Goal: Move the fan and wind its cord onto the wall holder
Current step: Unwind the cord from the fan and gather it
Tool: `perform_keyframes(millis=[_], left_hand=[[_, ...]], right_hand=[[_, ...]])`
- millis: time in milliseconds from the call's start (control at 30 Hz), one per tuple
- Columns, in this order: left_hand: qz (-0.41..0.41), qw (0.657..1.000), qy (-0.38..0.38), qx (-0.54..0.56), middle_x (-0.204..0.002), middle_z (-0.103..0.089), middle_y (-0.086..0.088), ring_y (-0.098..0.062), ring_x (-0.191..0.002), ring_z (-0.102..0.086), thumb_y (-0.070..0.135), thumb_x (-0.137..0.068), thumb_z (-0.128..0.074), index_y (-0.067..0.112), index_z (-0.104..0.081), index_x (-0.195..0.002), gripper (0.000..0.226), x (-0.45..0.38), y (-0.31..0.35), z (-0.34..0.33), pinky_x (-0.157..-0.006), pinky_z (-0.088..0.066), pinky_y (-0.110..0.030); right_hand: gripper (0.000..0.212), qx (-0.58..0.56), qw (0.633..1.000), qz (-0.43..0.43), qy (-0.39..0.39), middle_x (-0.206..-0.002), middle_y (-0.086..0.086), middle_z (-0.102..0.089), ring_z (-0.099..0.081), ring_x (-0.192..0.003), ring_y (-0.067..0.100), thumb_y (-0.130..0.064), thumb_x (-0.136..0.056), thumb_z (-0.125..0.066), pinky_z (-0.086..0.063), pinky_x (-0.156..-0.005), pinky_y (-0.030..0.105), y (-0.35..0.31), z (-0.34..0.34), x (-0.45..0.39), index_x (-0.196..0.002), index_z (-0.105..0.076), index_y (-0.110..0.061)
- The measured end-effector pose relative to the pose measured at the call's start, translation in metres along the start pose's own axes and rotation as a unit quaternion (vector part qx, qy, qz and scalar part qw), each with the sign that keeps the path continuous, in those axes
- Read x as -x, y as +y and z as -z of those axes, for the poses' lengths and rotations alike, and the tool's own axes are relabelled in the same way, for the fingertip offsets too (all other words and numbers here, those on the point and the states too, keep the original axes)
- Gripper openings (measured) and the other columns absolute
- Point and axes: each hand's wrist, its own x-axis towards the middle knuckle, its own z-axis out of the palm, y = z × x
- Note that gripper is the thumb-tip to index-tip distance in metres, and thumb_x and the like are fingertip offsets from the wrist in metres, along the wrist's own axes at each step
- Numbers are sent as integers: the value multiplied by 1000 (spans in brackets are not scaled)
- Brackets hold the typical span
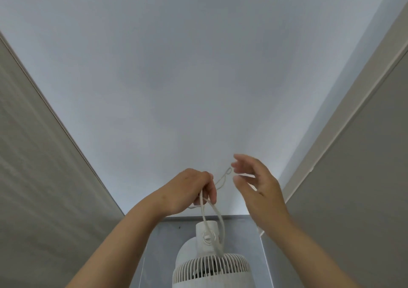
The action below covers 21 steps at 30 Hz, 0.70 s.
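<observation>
A white fan stands below me against the white wall, its ribbed grille facing up at the bottom of the head view. Its white cord loops up from the fan to my left hand, which grips the cord in curled fingers close to the wall. A thin loop of cord runs from that hand toward my right hand. My right hand is raised beside it with fingers spread and relaxed, fingertips near the loop's end. The wall holder is hidden behind my hands.
Grey panels close in on both sides: one on the left, one on the right. The fan stands in the narrow gap on a grey floor. The wall above my hands is bare.
</observation>
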Motion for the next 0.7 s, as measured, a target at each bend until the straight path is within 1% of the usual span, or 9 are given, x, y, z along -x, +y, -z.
perform_keyframes(millis=[133, 167, 233, 300, 367, 433, 500, 567, 700], left_hand=[[-26, 994, 1, -110, -49, -47, 10, -10, -53, -43, 35, -94, -40, 22, -63, -52, 50, 9, 9, 5, -61, -40, -27], [-38, 991, 1, -127, -50, -46, 9, -11, -53, -42, 39, -92, -41, 22, -63, -52, 49, 11, 12, 7, -61, -39, -27], [-64, 989, 5, -133, -49, -42, 8, -11, -52, -39, 38, -91, -46, 21, -63, -52, 45, 14, 17, 11, -59, -37, -27], [-95, 990, 6, -108, -49, -42, 5, -12, -50, -38, 34, -91, -48, 19, -62, -51, 45, 16, 21, 16, -58, -37, -25], [-113, 993, 14, -31, -45, -45, 7, -7, -46, -40, 25, -96, -49, 13, -59, -50, 48, 19, 24, 22, -55, -37, -17], [-114, 991, 49, 40, -42, -46, 8, -4, -42, -40, 22, -97, -47, 9, -56, -48, 52, 20, 22, 32, -50, -36, -11], [-107, 988, 82, 78, -43, -45, 0, -9, -42, -38, 32, -90, -46, 13, -56, -44, 51, 20, 17, 44, -50, -35, -15], [-94, 987, 76, 103, -45, -48, -4, -15, -48, -43, 37, -88, -43, 14, -61, -48, 49, 20, 8, 53, -57, -39, -21], [-78, 988, 52, 124, -76, -74, -15, -27, -81, -68, 39, -91, -44, 14, -74, -69, 44, 24, -8, 57, -87, -50, -37]], right_hand=[[71, 100, 980, 18, -171, -142, -17, -45, -38, -132, -4, 3, -84, -55, -30, -111, 20, 4, -8, -27, -133, -39, -45], [69, 92, 973, 7, -213, -140, -18, -47, -39, -131, -3, 3, -84, -54, -30, -110, 21, 5, -12, -30, -133, -42, -43], [50, 38, 964, -32, -262, -114, -23, -61, -52, -110, -3, 3, -88, -49, -39, -98, 22, 4, -20, -35, -123, -58, -32], [33, -23, 965, -61, -255, -88, -16, -69, -59, -90, 2, -1, -88, -43, -44, -86, 24, 5, -26, -36, -100, -68, -19], [24, -50, 970, -64, -231, -78, 5, -70, -63, -84, 16, -13, -85, -45, -45, -92, 35, 12, -28, -33, -86, -69, -13], [26, -63, 970, -69, -223, -60, 7, -61, -57, -65, 18, -22, -94, -49, -45, -93, 36, 21, -26, -27, -82, -70, -10], [35, -96, 969, -85, -213, -49, 1, -46, -41, -51, 16, -30, -97, -51, -46, -72, 30, 25, -25, -19, -74, -67, -10], [39, -176, 959, -108, -193, -45, -5, -36, -29, -44, 11, -36, -94, -54, -32, -50, 21, 21, -22, -17, -65, -62, -12], [32, -327, 926, -141, -122, -40, -10, -30, -20, -37, 6, -24, -84, -55, -13, -44, 23, 4, -10, -29, -54, -53, -12]])
